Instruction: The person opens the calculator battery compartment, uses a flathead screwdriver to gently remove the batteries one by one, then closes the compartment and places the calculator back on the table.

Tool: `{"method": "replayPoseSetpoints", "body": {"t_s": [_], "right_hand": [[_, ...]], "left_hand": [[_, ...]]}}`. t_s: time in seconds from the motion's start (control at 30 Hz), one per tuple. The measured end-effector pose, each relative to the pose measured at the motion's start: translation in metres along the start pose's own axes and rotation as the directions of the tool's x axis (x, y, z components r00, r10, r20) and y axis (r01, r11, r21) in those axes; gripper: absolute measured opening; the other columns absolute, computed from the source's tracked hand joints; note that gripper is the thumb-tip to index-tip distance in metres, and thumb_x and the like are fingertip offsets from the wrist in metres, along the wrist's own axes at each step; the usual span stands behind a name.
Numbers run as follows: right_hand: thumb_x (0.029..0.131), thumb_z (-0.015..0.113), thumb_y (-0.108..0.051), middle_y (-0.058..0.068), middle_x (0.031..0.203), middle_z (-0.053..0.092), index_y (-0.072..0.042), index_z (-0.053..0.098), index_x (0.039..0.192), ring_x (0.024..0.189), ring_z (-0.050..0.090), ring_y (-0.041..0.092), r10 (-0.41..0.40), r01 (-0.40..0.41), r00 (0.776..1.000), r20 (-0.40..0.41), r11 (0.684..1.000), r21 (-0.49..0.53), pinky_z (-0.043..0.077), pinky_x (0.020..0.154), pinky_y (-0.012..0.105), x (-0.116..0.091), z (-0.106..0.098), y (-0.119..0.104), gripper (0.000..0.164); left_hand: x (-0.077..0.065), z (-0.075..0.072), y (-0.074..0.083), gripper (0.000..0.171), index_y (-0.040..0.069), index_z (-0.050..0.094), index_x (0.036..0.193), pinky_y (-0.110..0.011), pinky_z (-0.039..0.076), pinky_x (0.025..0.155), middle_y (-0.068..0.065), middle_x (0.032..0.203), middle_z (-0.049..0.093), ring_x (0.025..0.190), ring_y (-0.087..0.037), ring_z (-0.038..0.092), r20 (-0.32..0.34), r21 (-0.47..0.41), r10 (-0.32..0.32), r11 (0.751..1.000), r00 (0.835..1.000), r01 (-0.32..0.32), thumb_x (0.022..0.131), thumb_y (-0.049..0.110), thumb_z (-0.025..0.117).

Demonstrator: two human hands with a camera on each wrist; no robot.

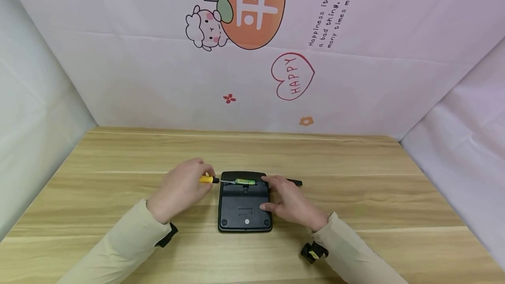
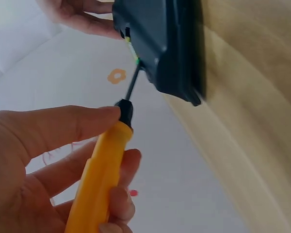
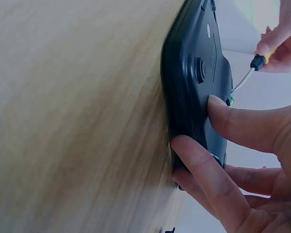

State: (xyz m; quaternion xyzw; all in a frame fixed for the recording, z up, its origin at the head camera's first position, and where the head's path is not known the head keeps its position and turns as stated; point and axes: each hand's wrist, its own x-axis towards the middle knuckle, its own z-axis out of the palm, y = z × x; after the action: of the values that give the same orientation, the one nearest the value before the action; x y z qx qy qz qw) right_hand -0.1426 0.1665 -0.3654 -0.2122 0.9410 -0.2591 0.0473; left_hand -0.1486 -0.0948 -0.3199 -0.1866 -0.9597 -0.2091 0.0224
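A black calculator (image 1: 236, 203) lies back side up, with a green battery (image 1: 245, 182) in its open slot near the far edge. My left hand (image 1: 179, 189) grips a screwdriver by its yellow handle (image 2: 99, 170), thumb up at the black collar. The metal shaft (image 2: 132, 83) reaches to the left end of the battery, its tip right at the slot. On the other side, my right hand (image 1: 292, 200) holds the calculator by its right edge. In the right wrist view its thumb (image 3: 235, 119) presses on the back while the fingers wrap the side.
A flat black strip (image 1: 295, 182) sticks out on the wooden table (image 1: 138, 157) beyond my right hand. Behind the table rises a white printed cloth (image 1: 158, 86), with more white cloth at the left and right sides.
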Motion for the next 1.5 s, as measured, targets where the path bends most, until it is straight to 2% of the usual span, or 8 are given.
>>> {"method": "replayPoseSetpoints", "body": {"t_s": [0.23,0.27,0.37,0.47,0.6,0.8,1.13,1.5], "right_hand": [[0.081,0.077,-0.013,0.019,0.132,0.054,0.002,0.048,0.135,0.099,0.063,0.024,-0.011,0.011,1.0,0.005,1.0,-0.001,0.052,0.076,0.032,0.0,-0.001,0.001,0.063],[0.081,0.077,-0.013,0.019,0.132,0.054,0.002,0.048,0.135,0.099,0.063,0.024,-0.012,0.012,1.0,0.005,1.0,-0.002,0.052,0.076,0.032,0.0,-0.001,0.001,0.063],[0.081,0.077,-0.013,0.019,0.131,0.054,0.003,0.048,0.135,0.099,0.064,0.025,-0.014,0.014,1.0,0.005,1.0,-0.003,0.053,0.075,0.031,0.0,-0.001,0.001,0.063],[0.081,0.077,-0.013,0.019,0.132,0.054,0.003,0.048,0.135,0.099,0.063,0.024,-0.008,0.008,1.0,0.007,1.0,0.001,0.053,0.077,0.032,0.0,-0.001,0.001,0.064],[0.081,0.077,-0.014,0.018,0.132,0.054,0.003,0.047,0.136,0.1,0.063,0.023,0.002,-0.002,1.0,0.005,1.0,-0.002,0.053,0.079,0.034,0.0,-0.001,0.0,0.065],[0.081,0.077,-0.013,0.019,0.131,0.054,0.004,0.047,0.135,0.1,0.064,0.024,-0.01,0.01,1.0,0.001,1.0,-0.021,0.053,0.077,0.033,0.0,-0.002,0.001,0.064],[0.082,0.076,-0.014,0.02,0.132,0.054,0.003,0.047,0.136,0.1,0.063,0.024,-0.009,0.01,1.0,0.009,1.0,-0.027,0.052,0.078,0.034,-0.001,-0.003,-0.001,0.063],[0.082,0.076,-0.015,0.02,0.134,0.053,0.002,0.047,0.136,0.108,0.06,0.029,0.005,-0.004,1.0,0.01,1.0,-0.024,0.049,0.09,0.043,-0.001,-0.002,-0.001,0.063]], "left_hand": [[0.006,-0.004,0.018,0.01,0.006,0.073,0.088,-0.034,0.052,0.065,-0.005,0.088,0.068,0.081,-0.021,0.063,-0.014,0.092,0.023,0.995,1.0,-0.022,0.078,0.005,0.071],[0.008,-0.005,0.02,0.007,0.007,0.072,0.082,-0.031,0.049,0.06,-0.003,0.082,0.066,0.075,-0.018,0.06,-0.011,0.095,0.029,0.995,1.0,-0.028,0.077,0.002,0.069],[0.015,-0.008,0.027,0.02,0.009,0.061,0.062,-0.025,0.033,0.047,0.003,0.064,0.052,0.059,-0.013,0.044,-0.007,0.115,0.054,0.992,0.999,-0.053,0.071,-0.009,0.059],[0.019,-0.01,0.033,0.029,0.011,0.05,0.053,-0.024,0.021,0.046,0.004,0.056,0.037,0.055,-0.013,0.031,-0.006,0.154,0.09,0.984,0.996,-0.088,0.066,-0.015,0.052],[0.018,-0.011,0.031,0.024,0.008,0.058,0.06,-0.025,0.029,0.048,0.002,0.061,0.046,0.058,-0.014,0.039,0.005,0.154,0.087,0.984,0.996,-0.087,0.067,-0.014,0.054],[0.008,-0.004,0.015,0.014,0.007,0.071,0.091,-0.03,0.047,0.06,-0.004,0.086,0.065,0.076,-0.018,0.059,0.021,0.05,0.006,0.999,1.0,-0.007,0.078,0.005,0.074],[-0.002,0.007,-0.004,0.011,0.011,0.067,0.087,-0.038,0.047,0.073,-0.002,0.088,0.065,0.079,-0.017,0.055,-0.024,-0.107,-0.035,0.994,0.999,0.032,0.081,0.008,0.075],[-0.009,0.017,-0.015,0.012,0.015,0.066,0.089,-0.036,0.043,0.072,-0.001,0.091,0.066,0.08,-0.016,0.057,-0.033,-0.201,-0.084,0.977,0.996,0.076,0.082,0.012,0.074]]}}
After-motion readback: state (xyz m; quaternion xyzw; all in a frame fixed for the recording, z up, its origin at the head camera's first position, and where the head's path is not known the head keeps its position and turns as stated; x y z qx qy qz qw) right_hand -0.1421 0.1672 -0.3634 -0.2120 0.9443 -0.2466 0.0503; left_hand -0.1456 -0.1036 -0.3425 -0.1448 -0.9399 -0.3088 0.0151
